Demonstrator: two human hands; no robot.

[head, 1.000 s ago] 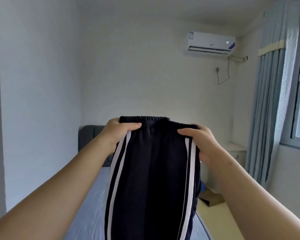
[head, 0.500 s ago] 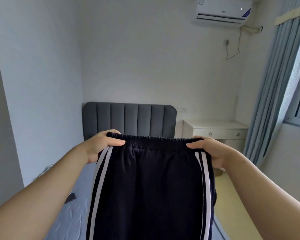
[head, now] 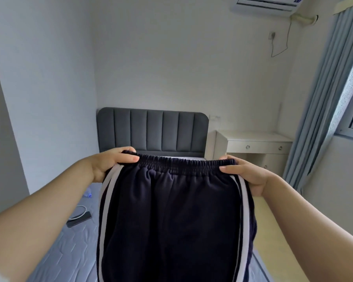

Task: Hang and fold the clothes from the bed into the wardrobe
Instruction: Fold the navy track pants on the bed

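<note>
Trousers: the dark trousers (head: 171, 220) with white side stripes are hanging in the centre of the frame, and the legs are running out of the bottom edge.
Left hand: the left hand (head: 110, 163) is pinching the left end of the elastic waistband (head: 177, 163), with the thumb lying on the front.
Right hand: the right hand (head: 247, 174) is pinching the right end the same way and pulling the band taut.
Bed: the mattress (head: 65, 251) is showing at lower left, under and behind the cloth.
Wardrobe: it isn't showing anywhere in this view.
Risk, slip: both grips are sitting at the very ends of the band, so if one pinch is easing off, that side is likely dropping and bunching.
Risk, phone: a phone (head: 79, 219) and a white cable (head: 81, 211) are lying on the mattress at centre left, so trousers being laid there could be covering or dragging them.
Risk, twist: the legs are hanging out of sight, so I cannot tell if they are twisted, and a fold could be coming out lopsided.
</note>
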